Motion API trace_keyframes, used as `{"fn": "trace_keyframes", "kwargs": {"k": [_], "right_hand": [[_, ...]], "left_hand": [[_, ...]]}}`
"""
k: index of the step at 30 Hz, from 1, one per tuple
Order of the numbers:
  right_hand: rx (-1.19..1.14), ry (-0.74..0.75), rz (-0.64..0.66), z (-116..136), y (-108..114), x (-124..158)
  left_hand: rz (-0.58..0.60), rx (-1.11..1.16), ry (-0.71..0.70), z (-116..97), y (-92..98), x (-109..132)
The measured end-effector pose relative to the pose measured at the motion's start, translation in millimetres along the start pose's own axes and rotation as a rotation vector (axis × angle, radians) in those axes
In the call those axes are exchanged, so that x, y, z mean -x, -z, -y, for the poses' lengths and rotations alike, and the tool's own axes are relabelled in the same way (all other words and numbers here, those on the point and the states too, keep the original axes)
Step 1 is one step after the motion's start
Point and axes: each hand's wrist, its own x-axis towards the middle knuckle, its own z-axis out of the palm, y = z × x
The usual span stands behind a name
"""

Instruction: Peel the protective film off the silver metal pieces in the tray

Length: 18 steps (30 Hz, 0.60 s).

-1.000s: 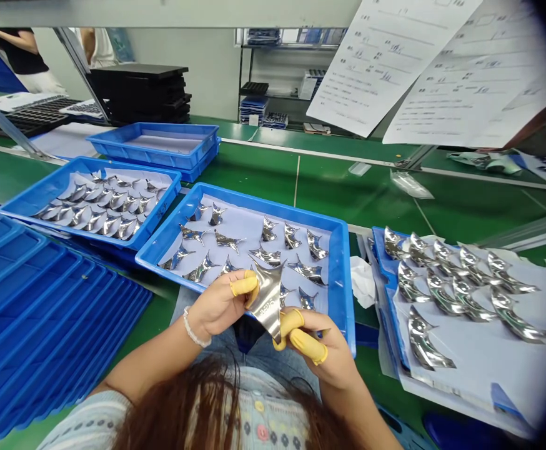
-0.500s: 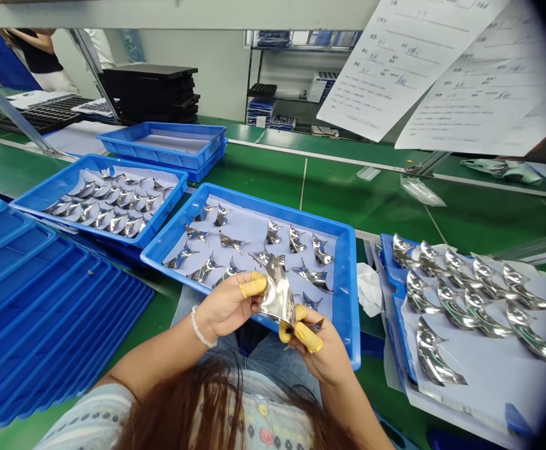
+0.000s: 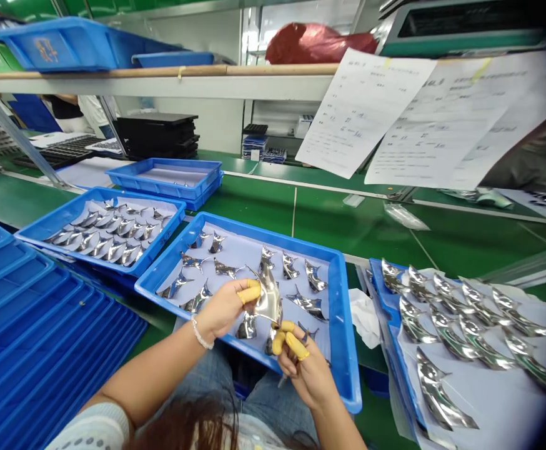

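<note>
A shiny, curved metal piece (image 3: 269, 297) with pointed tips is held up over the middle blue tray (image 3: 345, 300). My left hand (image 3: 228, 307) pinches its left side, the thumb in a yellow finger cot. At the lower end, my right hand (image 3: 303, 359) closes its yellow-capped fingers on the same piece. Something thin and dark shows by the right fingers; I cannot make out what it is. Similar metal parts (image 3: 307, 303) lie spaced out on white paper in the tray under my hands, some partly hidden by them.
To the left stands another blue tray (image 3: 179, 219) of metal parts, beside stacked blue trays (image 3: 43, 337). On the right, a paper-lined tray (image 3: 502, 400) holds larger curved parts. Crumpled tissue (image 3: 365, 317) lies between trays. Paper sheets (image 3: 364, 112) hang from the shelf (image 3: 254, 86) ahead.
The view has tilted up, so more of the shelf shows. The metal piece has been turned between my hands, its face now rounder and angled differently. Both hands still grip it.
</note>
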Motion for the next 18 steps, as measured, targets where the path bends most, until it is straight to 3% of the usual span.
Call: {"fn": "trace_keyframes", "kwargs": {"k": [4, 8, 12, 18], "right_hand": [[-0.053, -0.009, -0.039, -7.8, 8.0, -5.0], [-0.076, -0.016, -0.049, -13.6, 14.6, -7.5], [-0.096, -0.019, -0.066, -15.7, 16.3, -8.4], [-0.093, -0.018, -0.140, -24.6, 20.5, -11.0]], "left_hand": [[-0.088, -0.496, -0.099, -14.6, 41.2, -63.5], [-0.173, -0.813, -0.018, -25.3, 75.0, -130.8], [-0.206, -1.082, 0.112, -17.2, 74.5, -169.6], [-0.248, -1.285, 0.223, 9.0, 66.1, -190.0]]}}
